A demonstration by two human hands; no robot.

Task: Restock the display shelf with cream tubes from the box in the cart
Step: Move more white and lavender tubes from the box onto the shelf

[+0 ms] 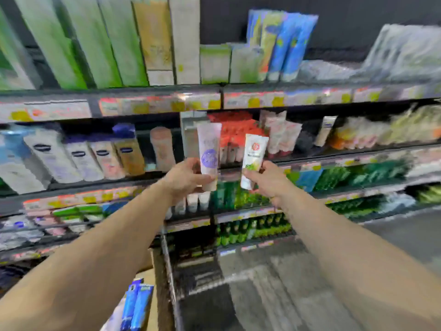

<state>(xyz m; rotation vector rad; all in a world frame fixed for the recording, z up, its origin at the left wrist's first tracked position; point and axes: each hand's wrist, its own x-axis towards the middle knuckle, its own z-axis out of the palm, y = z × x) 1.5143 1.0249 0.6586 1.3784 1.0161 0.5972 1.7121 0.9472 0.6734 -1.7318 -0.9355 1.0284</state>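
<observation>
Head view. Both arms were stretched forward toward the display shelf, and each hand held one cream tube in front of the middle shelf level.

The left hand gripped a white tube with a purple round mark. Fingers and thumb were curled round its lower end, near the cap. The tube stood upright, cap down, with its flat crimped end at the top.

The right hand gripped a white tube with a red emblem and green leaf print. Thumb and fingers pinched its lower part. This tube leaned slightly to the right, cap end down. The two tubes were near each other but apart.

Behind the tubes, on the middle shelf, stood a group of red and white tubes. To the left of these stood a row of lotion bottles with dark oval labels. The upper shelf carried tall green and white cartons and blue tubes. The lower shelves to the right held green packs. Price labels ran along the shelf edges; their print was too blurred to read.

At the bottom edge, between the arms, a cardboard box was partly visible, with blue tubes standing in it. To its right ran a grey floor.
</observation>
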